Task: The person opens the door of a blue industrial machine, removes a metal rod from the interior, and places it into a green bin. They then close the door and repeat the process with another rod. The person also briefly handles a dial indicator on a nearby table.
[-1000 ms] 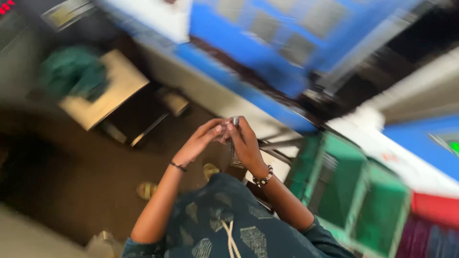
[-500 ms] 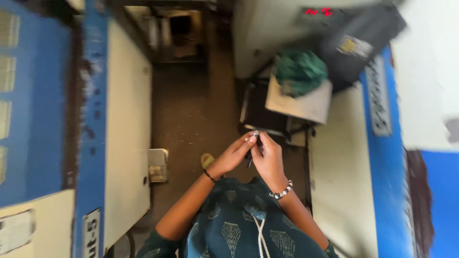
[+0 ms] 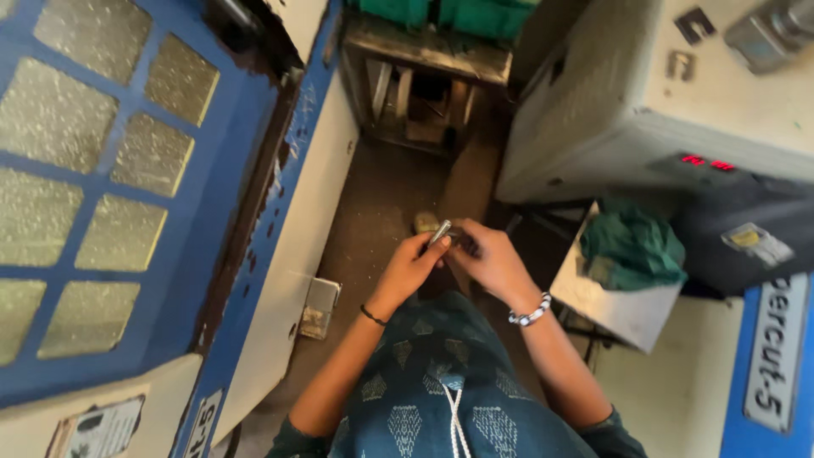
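small shiny silver metal cylinder (image 3: 440, 231) looks rigid, light, slick to me; best pinched at its ends | I see it between both hands, above the teal patterned garment (image 3: 441, 382) | left hand (image 3: 413, 265) fingertips closed on its lower end | right hand (image 3: 490, 259) curled beside it, grip unclear

Bright daylight is passed through the frosted panes of the blue window (image 3: 93, 195) at nine o'clock. The floor (image 3: 381, 203) toward twelve o'clock is left dim and brownish. Soft shadow is cast beneath the cream machine (image 3: 644, 93) at two o'clock. Straight edges are bowed at the borders, and slight blur is seen there.
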